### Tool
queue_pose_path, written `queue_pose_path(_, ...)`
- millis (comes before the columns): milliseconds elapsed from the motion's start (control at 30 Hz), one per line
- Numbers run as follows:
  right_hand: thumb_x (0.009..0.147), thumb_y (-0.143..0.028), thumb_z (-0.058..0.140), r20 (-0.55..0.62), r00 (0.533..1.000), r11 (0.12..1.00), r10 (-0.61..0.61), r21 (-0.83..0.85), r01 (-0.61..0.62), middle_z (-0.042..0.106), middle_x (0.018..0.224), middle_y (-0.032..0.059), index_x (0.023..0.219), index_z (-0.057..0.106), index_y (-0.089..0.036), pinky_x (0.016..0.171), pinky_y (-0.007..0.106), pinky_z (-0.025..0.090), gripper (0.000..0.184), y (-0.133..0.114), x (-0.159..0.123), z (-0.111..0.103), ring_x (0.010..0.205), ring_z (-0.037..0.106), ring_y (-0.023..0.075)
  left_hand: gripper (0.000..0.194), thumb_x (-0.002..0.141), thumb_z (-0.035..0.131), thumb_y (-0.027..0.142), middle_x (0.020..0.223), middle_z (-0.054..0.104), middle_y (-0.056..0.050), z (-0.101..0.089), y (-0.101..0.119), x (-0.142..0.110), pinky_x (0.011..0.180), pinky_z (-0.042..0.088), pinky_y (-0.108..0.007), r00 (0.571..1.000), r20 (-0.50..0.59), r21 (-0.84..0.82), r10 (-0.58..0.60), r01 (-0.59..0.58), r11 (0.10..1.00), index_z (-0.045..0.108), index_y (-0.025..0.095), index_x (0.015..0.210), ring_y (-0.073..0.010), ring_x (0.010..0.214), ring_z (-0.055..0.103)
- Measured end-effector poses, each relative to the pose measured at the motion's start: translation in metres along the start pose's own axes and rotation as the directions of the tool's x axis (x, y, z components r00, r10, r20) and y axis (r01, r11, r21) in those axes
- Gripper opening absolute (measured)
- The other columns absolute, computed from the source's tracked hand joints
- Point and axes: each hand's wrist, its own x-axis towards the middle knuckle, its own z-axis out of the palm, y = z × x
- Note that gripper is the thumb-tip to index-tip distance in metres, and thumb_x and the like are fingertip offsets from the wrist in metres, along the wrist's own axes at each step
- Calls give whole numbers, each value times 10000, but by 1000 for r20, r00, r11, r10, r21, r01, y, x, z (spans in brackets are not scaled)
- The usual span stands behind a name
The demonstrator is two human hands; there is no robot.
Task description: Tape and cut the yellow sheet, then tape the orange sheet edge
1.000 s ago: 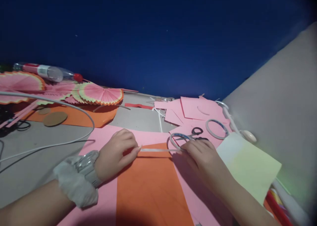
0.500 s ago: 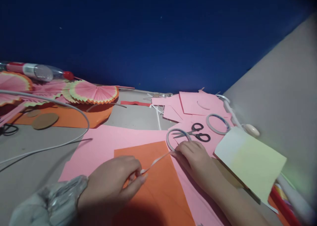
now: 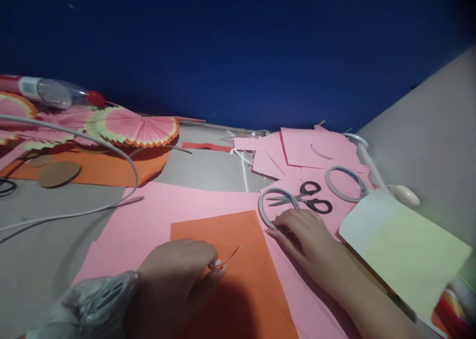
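My left hand (image 3: 178, 269) pinches a short, thin whitish strip of tape (image 3: 232, 255) between thumb and forefinger, its free end pointing up and to the right above an orange sheet of paper (image 3: 215, 225). My right hand (image 3: 305, 232) is closed at the near rim of a thin roll of tape (image 3: 262, 205), thumb and fingertips on its edge. Scissors (image 3: 312, 198) with black handles lie partly open just beyond that hand, their blades within the roll's ring. The orange sheet rests on a larger pink sheet (image 3: 156, 205).
A second tape roll (image 3: 329, 183) lies on cut pink paper (image 3: 308, 148). To the right is a pale yellow-green sheet (image 3: 405, 254). Pleated pink paper fans (image 3: 139, 128), a bottle (image 3: 55, 92), a cardboard disc (image 3: 58, 174) and a grey cable (image 3: 132, 165) occupy the left.
The strip stretched between both hands before; its right end is now free and only my left hand holds it. The right hand stays at the roll. The view has shifted slightly.
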Motion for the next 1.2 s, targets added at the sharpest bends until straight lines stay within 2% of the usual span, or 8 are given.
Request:
queue_pose_path(333, 896, -298, 503, -4, 1000, 1000, -2, -5, 2, 534, 852, 1, 867, 482, -196, 788, 318, 321, 108, -2, 0, -2, 828, 458, 146, 334, 908, 302, 364, 597, 496, 6, 7, -14, 0, 499, 205, -298, 998, 1, 8, 60, -60, 998, 415, 199, 641, -140, 528, 393)
queue_pose_path(467, 889, -290, 513, -31, 999, 1000, -21, -15, 21, 534, 821, 2, 849, 485, -190, 776, 316, 330, 111, -1, -2, -3, 796, 461, 146, 385, 918, 293, 431, 595, 486, 22, 6, -17, 2, 517, 224, -270, 998, 41, -43, -37, 39, 998, 434, 197, 647, -130, 550, 401)
queue_pose_path(567, 887, -255, 508, -107, 991, 996, -84, -50, 79, 537, 813, 13, 853, 490, -180, 778, 328, 331, 84, 0, -1, -5, 780, 465, 151, 392, 910, 309, 457, 610, 504, 30, -1, -19, 5, 524, 255, -251, 991, 91, -147, -102, 115, 982, 467, 199, 661, -120, 569, 426)
queue_pose_path(700, 865, -175, 519, -192, 962, 979, -196, -100, 180, 542, 879, 39, 890, 509, -175, 810, 349, 334, 28, -2, -2, -8, 855, 472, 168, 307, 910, 370, 394, 664, 533, 35, -14, -24, 10, 584, 326, -226, 1000, 0, -234, -1, 1, 972, 505, 196, 718, -104, 621, 468)
queue_pose_path(800, 831, -140, 557, -276, 930, 965, -242, -165, 202, 503, 938, 58, 906, 556, -199, 822, 363, 324, 95, -6, -6, -9, 935, 443, 195, 252, 909, 399, 348, 704, 551, 33, -25, -33, 15, 620, 349, -221, 994, -93, -192, 52, -69, 979, 526, 197, 752, -101, 653, 486)
queue_pose_path(867, 820, -131, 568, -303, 917, 960, -260, -184, 211, 473, 875, 50, 892, 580, -215, 791, 351, 326, 112, -11, -9, -9, 879, 436, 181, 231, 908, 408, 322, 721, 553, 27, -31, -39, 20, 625, 356, -220, 982, -157, -141, 103, -125, 982, 527, 193, 759, -100, 663, 491)
queue_pose_path(1033, 862, -100, 483, -189, 917, 931, -352, 26, 363, 466, 752, 30, 918, 561, -193, 680, 280, 365, 133, -24, -10, -11, 752, 424, 137, 174, 890, 444, 280, 722, 547, 6, -43, -51, 27, 621, 359, -243, 939, -244, 12, 242, -246, 969, 549, 191, 784, -121, 676, 489)
queue_pose_path(1200, 888, -140, 473, -122, 887, 871, -445, 172, 460, 467, 756, 28, 928, 549, -186, 689, 267, 379, 98, -40, -10, -20, 761, 424, 131, 173, 892, 429, 294, 735, 543, 1, -45, -52, 27, 642, 368, -269, 931, -241, -5, 273, -283, 959, 549, 205, 806, -133, 694, 479)
